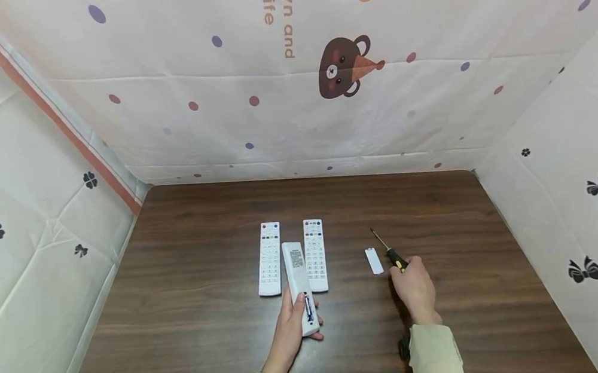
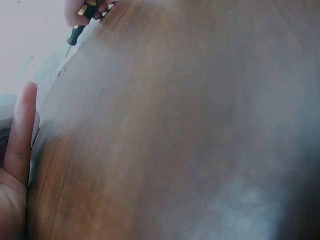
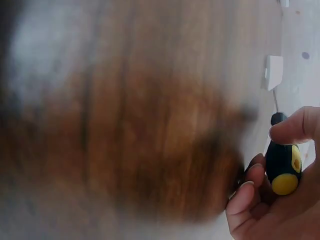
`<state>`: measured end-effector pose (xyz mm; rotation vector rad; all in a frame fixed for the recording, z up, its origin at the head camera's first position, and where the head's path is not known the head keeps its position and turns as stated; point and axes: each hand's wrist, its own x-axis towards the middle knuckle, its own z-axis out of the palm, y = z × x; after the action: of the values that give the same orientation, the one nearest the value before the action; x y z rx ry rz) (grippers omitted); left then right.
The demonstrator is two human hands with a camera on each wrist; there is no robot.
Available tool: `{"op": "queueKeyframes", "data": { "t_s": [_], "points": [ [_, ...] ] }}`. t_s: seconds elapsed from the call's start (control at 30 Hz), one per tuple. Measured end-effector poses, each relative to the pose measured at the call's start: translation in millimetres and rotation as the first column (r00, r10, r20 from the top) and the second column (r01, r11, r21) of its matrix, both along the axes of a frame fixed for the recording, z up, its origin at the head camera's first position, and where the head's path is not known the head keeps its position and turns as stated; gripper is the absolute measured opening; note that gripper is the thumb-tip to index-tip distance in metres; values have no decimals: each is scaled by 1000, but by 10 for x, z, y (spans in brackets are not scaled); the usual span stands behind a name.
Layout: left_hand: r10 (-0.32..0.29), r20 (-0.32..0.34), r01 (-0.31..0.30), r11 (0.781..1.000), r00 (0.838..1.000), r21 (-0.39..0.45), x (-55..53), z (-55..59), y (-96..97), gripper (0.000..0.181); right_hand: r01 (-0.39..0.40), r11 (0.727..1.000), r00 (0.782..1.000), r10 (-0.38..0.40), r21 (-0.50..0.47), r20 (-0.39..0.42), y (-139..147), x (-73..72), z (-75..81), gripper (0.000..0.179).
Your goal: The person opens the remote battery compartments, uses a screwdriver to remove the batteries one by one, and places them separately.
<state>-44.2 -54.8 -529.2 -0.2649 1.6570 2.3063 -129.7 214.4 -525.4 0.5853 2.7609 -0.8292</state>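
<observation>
My left hand [image 1: 289, 325] grips a white remote control [image 1: 298, 273], turned back side up. Its battery compartment [image 1: 309, 308] is uncovered, with a battery visible inside. In the left wrist view only part of the left hand [image 2: 19, 145] shows, at the left edge. A black and yellow screwdriver [image 1: 395, 259] is held by its handle in my right hand [image 1: 416, 288], its shaft pointing away to the upper left. The right wrist view shows thumb and fingers around the screwdriver handle [image 3: 284, 167]. Left of the screwdriver lies a small white battery cover [image 1: 373, 261].
Two more white remotes lie button side up behind the held one, the left remote [image 1: 269, 258] and the right remote [image 1: 315, 254]. The brown wooden table [image 1: 195, 340] meets a patterned cloth wall [image 1: 282, 122] at the back, with more cloth on both sides.
</observation>
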Motion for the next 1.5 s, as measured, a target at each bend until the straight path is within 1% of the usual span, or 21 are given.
{"op": "queueKeyframes", "data": {
  "t_s": [0.03,0.13,0.23,0.27,0.4,0.47,0.57,0.7,0.8,0.83,0.97,1.03,1.13,1.23,1.33,1.5],
  "points": [
    [0,2,0,1000,1000,0,-2,-18,2,37,11,1000,1000,-11,-12,11,9,6,11,45],
    [3,5,-3,1000,1000,-1,-17,-120,12,38,44,998,999,-42,-47,27,25,33,38,46],
    [11,3,-11,1000,1000,-3,-29,-234,19,41,63,993,998,-61,-97,23,17,68,53,47],
    [14,-2,-14,1000,1000,-4,-29,-254,20,42,67,990,998,-66,-122,17,10,82,59,48],
    [28,-16,-29,1000,999,-7,-27,-270,16,45,60,976,998,-64,-210,-13,-36,125,81,48],
    [33,-16,-33,999,999,-8,-28,-269,14,45,51,973,997,-62,-227,-41,-62,139,80,47],
    [37,-13,-37,999,999,-3,-30,-264,16,45,35,976,993,-58,-216,-101,-105,164,86,45],
    [32,-24,-31,999,999,31,-27,-254,12,44,0,981,982,-36,-192,-184,-167,208,105,51],
    [23,-30,-21,998,999,66,-17,-207,0,42,-47,978,978,4,-203,-207,-225,245,129,54],
    [18,-35,-16,997,999,70,-11,-169,-5,42,-63,974,978,17,-216,-208,-246,259,142,53],
    [9,-56,-5,998,998,70,-15,21,-30,41,-129,944,978,70,-305,-198,-332,307,235,49],
    [15,-74,-10,998,997,60,-27,132,-49,41,-159,930,973,91,-332,-211,-379,327,297,45],
    [32,-100,-27,999,994,47,-52,265,-89,41,-215,919,956,130,-330,-261,-451,352,386,36],
    [43,-135,-38,998,990,42,-77,357,-137,40,-278,914,930,179,-296,-321,-514,374,471,24],
    [55,-169,-46,997,984,56,-103,390,-193,40,-335,899,909,229,-281,-349,-560,395,549,17],
    [71,-252,-62,997,965,43,-144,425,-279,45,-407,866,884,292,-292,-366,-614,417,650,15]
  ]
}}
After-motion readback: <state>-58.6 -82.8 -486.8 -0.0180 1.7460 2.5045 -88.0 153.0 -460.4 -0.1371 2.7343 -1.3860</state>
